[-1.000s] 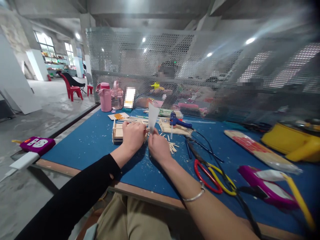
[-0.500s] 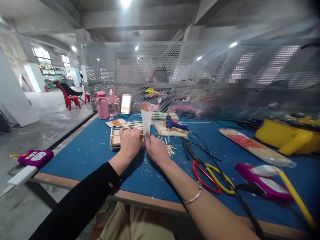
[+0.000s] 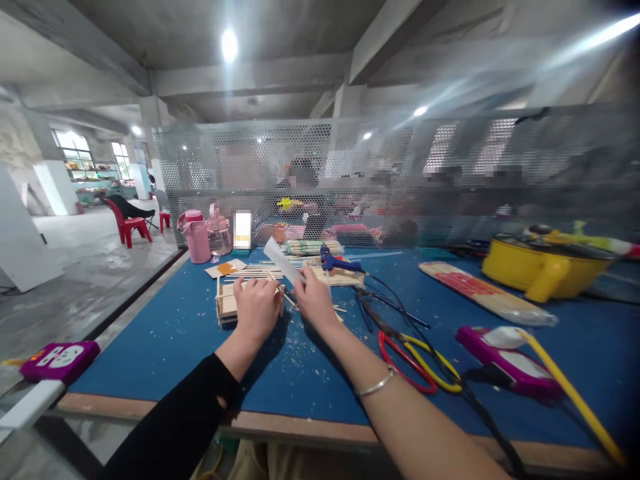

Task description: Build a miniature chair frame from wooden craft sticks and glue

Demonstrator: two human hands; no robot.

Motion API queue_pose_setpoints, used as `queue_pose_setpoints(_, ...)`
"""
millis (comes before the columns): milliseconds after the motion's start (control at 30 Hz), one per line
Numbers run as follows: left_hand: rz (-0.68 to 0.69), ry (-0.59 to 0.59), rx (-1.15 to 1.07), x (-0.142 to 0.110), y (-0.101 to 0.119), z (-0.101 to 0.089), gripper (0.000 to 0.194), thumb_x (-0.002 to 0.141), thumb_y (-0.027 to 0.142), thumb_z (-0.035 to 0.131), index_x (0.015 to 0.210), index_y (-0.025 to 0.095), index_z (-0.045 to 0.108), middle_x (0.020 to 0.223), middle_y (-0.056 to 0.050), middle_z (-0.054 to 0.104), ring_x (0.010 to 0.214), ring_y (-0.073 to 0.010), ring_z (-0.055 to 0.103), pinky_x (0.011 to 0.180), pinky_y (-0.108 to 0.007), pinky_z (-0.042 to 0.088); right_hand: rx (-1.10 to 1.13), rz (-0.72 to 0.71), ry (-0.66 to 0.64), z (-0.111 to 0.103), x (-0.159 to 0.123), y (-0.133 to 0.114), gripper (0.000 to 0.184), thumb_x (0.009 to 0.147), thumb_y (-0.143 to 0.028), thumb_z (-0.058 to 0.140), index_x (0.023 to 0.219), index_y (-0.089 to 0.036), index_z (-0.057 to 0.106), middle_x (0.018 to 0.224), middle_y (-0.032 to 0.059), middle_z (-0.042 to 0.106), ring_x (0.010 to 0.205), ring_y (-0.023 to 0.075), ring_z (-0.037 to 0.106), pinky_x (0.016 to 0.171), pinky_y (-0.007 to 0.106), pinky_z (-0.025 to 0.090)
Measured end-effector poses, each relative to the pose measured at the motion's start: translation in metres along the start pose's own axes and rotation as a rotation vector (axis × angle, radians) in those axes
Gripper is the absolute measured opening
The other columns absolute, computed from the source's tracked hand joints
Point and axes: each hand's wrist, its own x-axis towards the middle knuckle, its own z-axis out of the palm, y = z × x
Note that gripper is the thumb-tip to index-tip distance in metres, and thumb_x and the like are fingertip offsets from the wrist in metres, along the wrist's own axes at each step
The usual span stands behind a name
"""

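A small box-shaped model made of thin wooden sticks (image 3: 227, 303) lies on the blue table. My left hand (image 3: 257, 308) is closed over its right end, with the fingers curled down and partly hiding it. Just to the right, my right hand (image 3: 317, 303) pinches a flat whitish strip (image 3: 281, 259), which leans up and to the left. Its lower end is hidden in my fingers. Behind the model lie several loose thin sticks (image 3: 255, 272). A blue glue gun (image 3: 340, 261) rests beyond my right hand on a flat wooden-stick panel (image 3: 345, 277).
Red-and-yellow-handled scissors (image 3: 407, 360) lie right of my forearm. Farther right are a bagged bundle of sticks (image 3: 480, 293), a purple power strip (image 3: 510, 363) and a yellow pot (image 3: 525, 263). A pink thermos (image 3: 197, 237) stands back left before a perforated metal screen (image 3: 225, 160).
The whitish strip has gone from nearly upright to leaning left. My right hand has moved slightly away from my left, which stays on the model. The camera view has tilted upward.
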Motion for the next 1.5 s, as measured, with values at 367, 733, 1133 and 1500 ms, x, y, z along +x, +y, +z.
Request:
queue_pose_setpoints(367,-0.006,0.035,-0.014,-0.001,-0.002,0.003,0.013,0.086,0.025,0.053,0.092,0.024,0.065,0.087,-0.003,0.071,0.086,-0.0228,0.058,0.092,-0.043,0.023,-0.071,-0.200,-0.152,0.005,-0.024,-0.007,0.034,0.089,-0.019,0.037,0.115,-0.019,0.059,0.103,0.0073,0.070,0.089,0.0174,0.065,0.076,0.022,0.043)
queue_pose_setpoints(733,-0.027,0.014,-0.027,0.000,-0.002,0.002,0.012,0.085,0.027,0.054,0.083,0.023,0.065,0.084,-0.003,0.071,0.084,-0.0221,0.058,0.089,-0.041,0.024,-0.336,-0.095,-0.199,-0.001,-0.035,-0.023,0.042,0.087,-0.018,0.035,0.127,-0.018,0.050,0.091,0.0105,0.072,0.081,0.0222,0.067,0.065,0.027,0.042)
queue_pose_setpoints(1133,-0.041,-0.009,-0.021,0.001,-0.001,0.000,0.013,0.085,0.026,0.053,0.082,0.023,0.066,0.084,-0.003,0.071,0.085,-0.0222,0.057,0.089,-0.043,0.024,-0.429,-0.039,-0.197,0.000,-0.033,-0.031,0.034,0.084,-0.020,0.040,0.114,-0.020,0.056,0.086,0.0093,0.071,0.080,0.0212,0.068,0.063,0.026,0.040)
queue_pose_setpoints(1500,-0.038,-0.021,-0.006,0.001,-0.001,0.000,0.014,0.087,0.026,0.052,0.084,0.024,0.066,0.086,-0.003,0.071,0.087,-0.0227,0.058,0.090,-0.044,0.024,-0.396,-0.032,-0.215,-0.005,-0.033,-0.034,0.030,0.088,-0.025,0.036,0.106,-0.020,0.059,0.089,0.0095,0.071,0.082,0.0205,0.067,0.065,0.026,0.040)
